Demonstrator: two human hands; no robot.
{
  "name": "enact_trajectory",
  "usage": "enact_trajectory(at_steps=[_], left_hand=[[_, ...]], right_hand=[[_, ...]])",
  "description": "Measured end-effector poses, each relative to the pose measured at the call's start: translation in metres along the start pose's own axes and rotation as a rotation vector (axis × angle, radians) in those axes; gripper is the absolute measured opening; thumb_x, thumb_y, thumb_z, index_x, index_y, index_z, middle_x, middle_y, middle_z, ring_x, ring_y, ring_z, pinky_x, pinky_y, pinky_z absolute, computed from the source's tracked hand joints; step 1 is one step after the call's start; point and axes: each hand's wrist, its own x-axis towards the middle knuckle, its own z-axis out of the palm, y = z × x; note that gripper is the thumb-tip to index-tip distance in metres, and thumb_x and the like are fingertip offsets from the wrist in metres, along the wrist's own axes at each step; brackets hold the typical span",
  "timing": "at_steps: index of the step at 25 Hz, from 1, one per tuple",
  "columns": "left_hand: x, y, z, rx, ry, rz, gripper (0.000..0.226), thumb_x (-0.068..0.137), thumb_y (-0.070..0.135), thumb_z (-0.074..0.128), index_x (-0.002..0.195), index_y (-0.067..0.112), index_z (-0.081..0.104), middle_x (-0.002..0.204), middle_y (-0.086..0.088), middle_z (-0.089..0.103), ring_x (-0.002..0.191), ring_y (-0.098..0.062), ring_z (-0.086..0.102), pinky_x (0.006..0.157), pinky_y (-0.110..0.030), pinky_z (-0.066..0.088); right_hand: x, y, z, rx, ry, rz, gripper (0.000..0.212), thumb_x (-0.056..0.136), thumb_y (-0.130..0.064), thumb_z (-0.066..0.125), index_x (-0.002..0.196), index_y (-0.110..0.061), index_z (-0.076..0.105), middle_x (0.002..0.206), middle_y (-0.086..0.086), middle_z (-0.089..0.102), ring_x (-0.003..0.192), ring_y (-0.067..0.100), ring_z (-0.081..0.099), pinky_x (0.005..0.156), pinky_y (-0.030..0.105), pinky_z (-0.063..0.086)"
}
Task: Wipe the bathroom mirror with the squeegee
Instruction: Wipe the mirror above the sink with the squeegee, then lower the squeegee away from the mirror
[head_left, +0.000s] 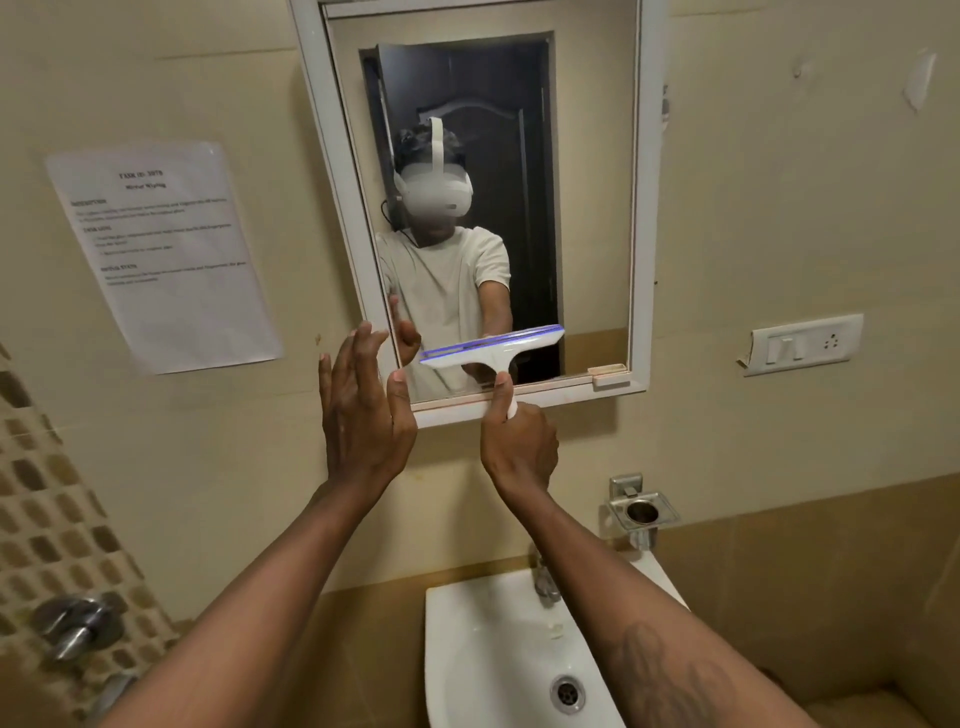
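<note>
The white-framed mirror (592, 156) hangs on the beige wall above the sink. A white squeegee (493, 345) with a blue-edged blade lies against the lower part of the glass, blade roughly level and tilted up to the right. My right hand (519, 447) grips its short handle from below, thumb stretched up along the handle. My left hand (363, 410) is raised beside the mirror's lower left corner, fingers straight and spread, holding nothing; whether it touches the frame is unclear. The glass reflects a person wearing a headset.
A white sink (498, 660) with a tap (545, 582) sits below the mirror. A printed sheet (166, 254) is taped to the wall at left. A metal holder (641, 512) and a switch plate (802, 345) are at right. Metal fittings (78, 623) project at lower left.
</note>
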Motion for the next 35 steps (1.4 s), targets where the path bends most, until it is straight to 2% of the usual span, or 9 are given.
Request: enact_trajectory(at_steps=[4,8,13,16,19,22,27,30,35], left_hand=[[0.005,-0.014,0.005,0.028,-0.007,0.002,0.045,0.101,0.011,0.052,0.145,0.013,0.043,0.159,-0.007,0.045,0.15,-0.026,0.039,0.131,-0.05,0.014],[-0.004,-0.022,0.017,0.015,-0.033,-0.053,0.046,0.102,0.012,0.052,0.147,0.011,0.043,0.16,-0.006,0.044,0.151,-0.024,0.038,0.131,-0.049,0.013],[-0.02,-0.019,0.026,0.004,-0.059,-0.057,0.044,0.103,0.013,0.051,0.146,0.012,0.045,0.16,-0.003,0.043,0.15,-0.022,0.039,0.132,-0.047,0.012],[-0.027,-0.018,0.025,0.002,-0.067,-0.082,0.043,0.102,0.011,0.052,0.144,0.011,0.046,0.16,-0.005,0.043,0.15,-0.024,0.039,0.131,-0.05,0.014],[-0.034,-0.017,0.023,-0.003,-0.08,-0.084,0.043,0.101,0.009,0.053,0.144,0.01,0.046,0.16,-0.007,0.043,0.15,-0.026,0.039,0.13,-0.052,0.015],[-0.045,-0.014,0.024,-0.008,-0.101,-0.097,0.044,0.1,0.009,0.054,0.143,0.013,0.045,0.16,-0.007,0.043,0.151,-0.026,0.038,0.131,-0.051,0.014],[-0.072,-0.016,0.028,-0.027,-0.136,-0.121,0.046,0.099,0.009,0.053,0.143,0.015,0.043,0.158,-0.006,0.046,0.151,-0.025,0.038,0.131,-0.051,0.013],[-0.085,-0.016,0.031,-0.036,-0.157,-0.152,0.049,0.099,0.011,0.054,0.146,0.017,0.039,0.158,-0.005,0.046,0.151,-0.024,0.038,0.131,-0.05,0.013],[-0.112,-0.01,0.04,-0.055,-0.214,-0.187,0.05,0.097,0.008,0.057,0.145,0.012,0.046,0.159,-0.005,0.045,0.152,-0.023,0.037,0.131,-0.049,0.014]], right_hand=[[-0.008,0.011,0.016,0.008,-0.015,0.037,0.065,0.099,-0.07,0.027,0.058,-0.025,0.05,0.055,-0.011,0.054,0.049,0.005,0.051,0.044,0.022,0.029],[-0.028,0.032,0.027,-0.077,-0.043,0.118,0.061,0.097,-0.072,0.028,0.058,-0.028,0.042,0.057,-0.013,0.045,0.049,0.003,0.041,0.044,0.024,0.024],[-0.037,0.036,0.034,-0.088,-0.077,0.197,0.059,0.096,-0.074,0.028,0.062,-0.028,0.042,0.06,-0.013,0.046,0.052,0.004,0.041,0.046,0.025,0.024],[-0.035,0.032,0.03,-0.086,-0.098,0.21,0.059,0.096,-0.075,0.026,0.065,-0.028,0.044,0.064,-0.011,0.048,0.055,0.007,0.044,0.048,0.026,0.029],[-0.035,0.027,0.026,-0.098,-0.121,0.233,0.07,0.094,-0.077,0.023,0.08,-0.019,0.059,0.08,0.0,0.062,0.072,0.023,0.058,0.064,0.036,0.046],[-0.044,0.039,0.016,-0.152,-0.106,0.24,0.069,0.094,-0.076,0.023,0.081,-0.018,0.058,0.089,0.007,0.068,0.075,0.027,0.057,0.068,0.039,0.046],[-0.067,0.066,0.001,-0.194,-0.081,0.141,0.081,0.093,-0.08,0.02,0.076,-0.015,0.064,0.08,0.008,0.068,0.078,0.035,0.063,0.073,0.044,0.053],[-0.061,0.072,-0.005,-0.182,-0.075,0.168,0.083,0.091,-0.082,0.018,0.079,-0.014,0.065,0.082,0.008,0.067,0.081,0.035,0.06,0.075,0.043,0.049],[-0.074,0.112,-0.017,-0.207,-0.112,0.204,0.084,0.089,-0.084,0.015,0.079,-0.016,0.064,0.075,0.003,0.063,0.078,0.032,0.059,0.072,0.04,0.048]])
